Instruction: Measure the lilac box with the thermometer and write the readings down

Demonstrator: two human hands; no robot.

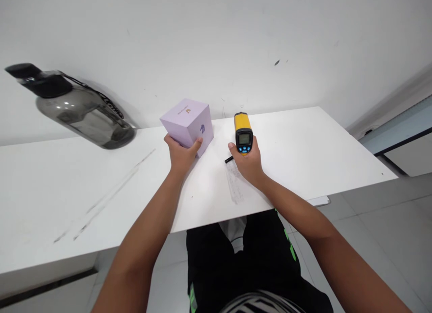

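Note:
My left hand (182, 153) grips a lilac cardboard box (189, 124) by its near lower edges, thumb on the right-hand face. The box has small printed marks on its top and side. My right hand (249, 162) is wrapped round the handle of a yellow and black infrared thermometer (243, 128). Its small grey screen and blue buttons face me. Just left of that hand lies a black pen-like stick (229, 160), partly hidden. Below it, a smudged patch of faint marks (234, 182) shows on the white table (324, 155).
A grey see-through water bottle (86, 115) with a black cap and strap stands on the left, near the white wall (202, 43). The table's near edge runs just in front of my legs (270, 254). A grey and white surface (408, 137) is at the far right.

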